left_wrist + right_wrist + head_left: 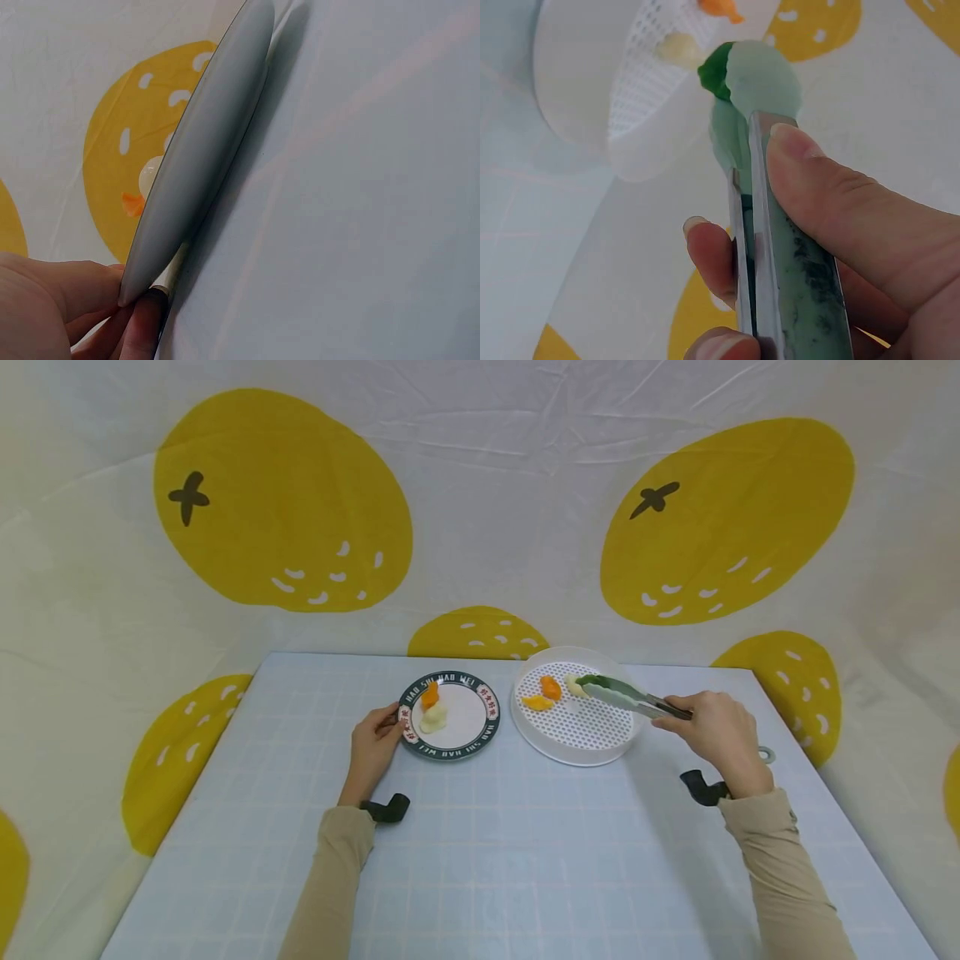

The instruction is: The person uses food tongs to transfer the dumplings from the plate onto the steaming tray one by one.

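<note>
My left hand [372, 745] pinches the left rim of a round plate [480, 733] with a dark green lettered border. In the left wrist view the thumb lies on the rim and fingers are under it. An orange piece [430, 696] and pale, dumpling-like food [433, 718] sit on the plate. My right hand [716, 731] grips tongs [626, 696] with pale green tips. Between the tips is a green and pale piece [717, 71], perhaps a leafy vegetable, over a white steamer basket [573, 756]. Two orange pieces [551, 687] lie in the basket.
A light blue checked cloth [480, 860] covers the table. Behind it hangs a white curtain [502, 527] printed with yellow fruit. Basket and plate stand side by side, a narrow gap between them, towards the table's far edge.
</note>
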Demonstrator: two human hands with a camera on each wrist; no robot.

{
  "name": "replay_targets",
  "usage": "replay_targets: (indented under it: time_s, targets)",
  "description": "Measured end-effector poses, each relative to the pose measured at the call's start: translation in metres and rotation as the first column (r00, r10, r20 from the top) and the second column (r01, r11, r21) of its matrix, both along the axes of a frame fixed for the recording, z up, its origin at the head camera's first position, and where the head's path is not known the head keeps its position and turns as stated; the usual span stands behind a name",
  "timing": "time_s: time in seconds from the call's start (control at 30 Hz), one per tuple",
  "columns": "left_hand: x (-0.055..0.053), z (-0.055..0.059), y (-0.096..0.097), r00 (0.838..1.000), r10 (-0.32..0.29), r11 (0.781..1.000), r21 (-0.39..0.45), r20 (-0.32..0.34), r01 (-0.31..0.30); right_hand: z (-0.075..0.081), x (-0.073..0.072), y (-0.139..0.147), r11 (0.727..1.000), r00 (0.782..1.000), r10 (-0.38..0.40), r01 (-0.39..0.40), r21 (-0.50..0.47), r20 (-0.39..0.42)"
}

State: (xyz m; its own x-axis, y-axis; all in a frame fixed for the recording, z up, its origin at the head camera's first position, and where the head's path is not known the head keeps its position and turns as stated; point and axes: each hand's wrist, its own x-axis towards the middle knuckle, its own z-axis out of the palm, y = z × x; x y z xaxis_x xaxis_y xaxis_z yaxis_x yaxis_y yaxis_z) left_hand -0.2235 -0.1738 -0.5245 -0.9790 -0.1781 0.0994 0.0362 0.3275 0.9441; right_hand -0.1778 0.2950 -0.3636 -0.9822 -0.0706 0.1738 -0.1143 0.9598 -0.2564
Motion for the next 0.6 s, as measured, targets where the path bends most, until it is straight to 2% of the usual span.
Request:
replay_targets:
  time_s: [0.3, 0.6]
  targets:
    - [0.001, 0.001, 0.000, 1.000, -0.003, 1.000, 0.004, 0.013, 0.002, -0.017, -0.003, 0.014, 1.000, 0.996, -0.023, 0.024, -0.006, 0.090]
    - [0.000, 0.001, 0.000, 0.999, -0.005, 1.000, -0.001, 0.034, 0.005, -0.022, -0.007, 0.014, 0.999, 0.981, -0.046, 0.040, 0.035, 0.186]
